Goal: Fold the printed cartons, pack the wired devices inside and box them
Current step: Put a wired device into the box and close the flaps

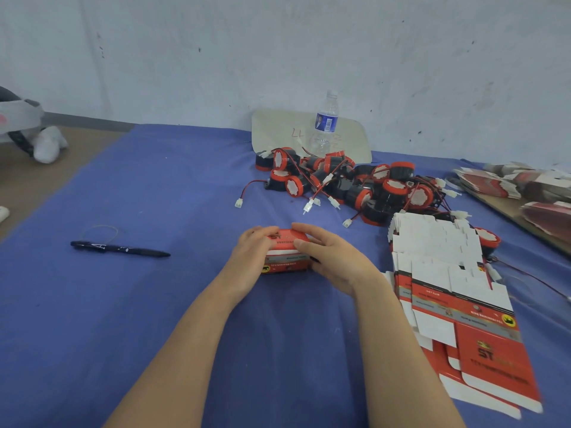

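On the blue cloth (pixel 148 319) the left hand (pixel 251 261) and right hand (pixel 328 260) clasp a red box (pixel 286 258) between them, fingers curled over its top, its long axis lying left to right, printed side facing the person, flat cartons (pixel 445 267) just right, wired devices (pixel 343 180) heaped beyond.

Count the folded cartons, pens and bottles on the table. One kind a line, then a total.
folded carton: 1
pen: 1
bottle: 1
Total: 3
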`<action>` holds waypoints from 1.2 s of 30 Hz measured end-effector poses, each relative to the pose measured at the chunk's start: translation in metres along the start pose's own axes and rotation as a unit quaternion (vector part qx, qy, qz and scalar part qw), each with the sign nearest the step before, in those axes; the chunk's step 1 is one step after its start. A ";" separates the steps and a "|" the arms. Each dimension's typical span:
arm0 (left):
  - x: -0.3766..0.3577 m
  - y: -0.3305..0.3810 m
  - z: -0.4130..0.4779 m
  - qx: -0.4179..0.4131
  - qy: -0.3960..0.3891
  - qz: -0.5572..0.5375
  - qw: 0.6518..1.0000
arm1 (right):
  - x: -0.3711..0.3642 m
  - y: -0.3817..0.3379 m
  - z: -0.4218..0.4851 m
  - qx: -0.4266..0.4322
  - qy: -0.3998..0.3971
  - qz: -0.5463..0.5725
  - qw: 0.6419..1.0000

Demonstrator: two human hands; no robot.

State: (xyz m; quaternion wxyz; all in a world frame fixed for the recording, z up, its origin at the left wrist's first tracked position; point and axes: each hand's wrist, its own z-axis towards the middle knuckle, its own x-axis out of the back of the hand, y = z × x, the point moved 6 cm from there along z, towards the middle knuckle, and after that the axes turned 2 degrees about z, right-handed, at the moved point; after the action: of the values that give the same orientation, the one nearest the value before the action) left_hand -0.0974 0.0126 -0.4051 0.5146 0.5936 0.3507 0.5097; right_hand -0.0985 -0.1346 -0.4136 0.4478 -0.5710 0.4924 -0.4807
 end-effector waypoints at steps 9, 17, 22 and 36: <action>0.004 -0.016 0.005 0.035 -0.030 -0.042 0.998 | -0.004 0.002 -0.002 -0.025 0.050 0.029 0.998; 0.005 -0.020 0.006 0.081 -0.032 -0.044 0.995 | -0.009 0.000 -0.006 -0.015 0.070 -0.029 0.997; 0.009 -0.016 0.003 0.067 -0.006 0.003 0.998 | -0.014 -0.001 -0.005 -0.001 0.080 -0.056 0.995; -0.008 -0.001 -0.004 -0.016 0.004 0.000 1.000 | -0.005 -0.007 -0.002 0.076 0.176 -0.122 0.974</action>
State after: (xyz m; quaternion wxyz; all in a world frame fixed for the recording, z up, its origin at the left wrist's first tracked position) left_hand -0.1034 0.0070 -0.4084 0.5226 0.5830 0.3447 0.5178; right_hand -0.1000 -0.1287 -0.4069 0.3338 -0.4974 0.4523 -0.6608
